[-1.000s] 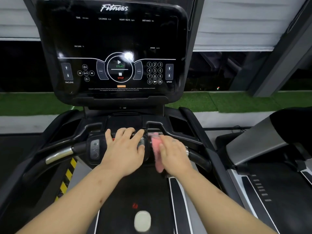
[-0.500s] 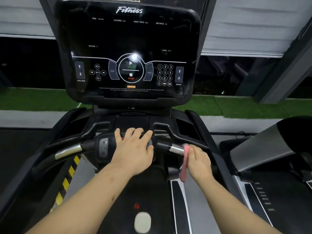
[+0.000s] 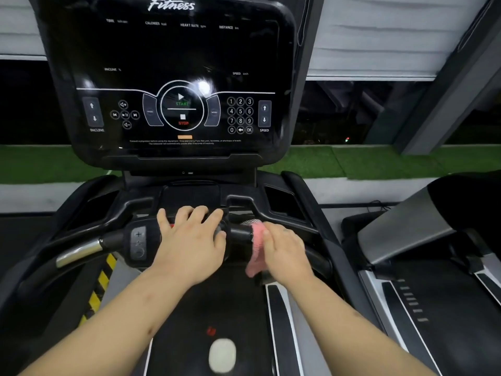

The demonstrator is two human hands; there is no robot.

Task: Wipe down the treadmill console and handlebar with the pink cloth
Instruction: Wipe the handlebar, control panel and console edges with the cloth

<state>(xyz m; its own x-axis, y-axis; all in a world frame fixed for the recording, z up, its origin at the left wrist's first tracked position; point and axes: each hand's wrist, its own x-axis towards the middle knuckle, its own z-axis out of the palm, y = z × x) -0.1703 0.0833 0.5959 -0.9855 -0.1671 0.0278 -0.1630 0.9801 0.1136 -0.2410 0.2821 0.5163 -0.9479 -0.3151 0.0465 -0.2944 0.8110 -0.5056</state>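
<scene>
Glossy black treadmill console point(image 3: 173, 63) is filling the upper centre. Below, the left hand point(image 3: 189, 245) is resting spread on the black tubular handlebar point(image 3: 113, 240); the right hand point(image 3: 284, 248) is gripping the limp, lightweight pink cloth point(image 3: 256, 240) round the bar mid-frame, likely best held bunched

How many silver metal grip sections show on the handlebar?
2. The left silver section sits beside the button pad; the right silver section is partly covered by the pink cloth under the right hand. More may be hidden.
</scene>
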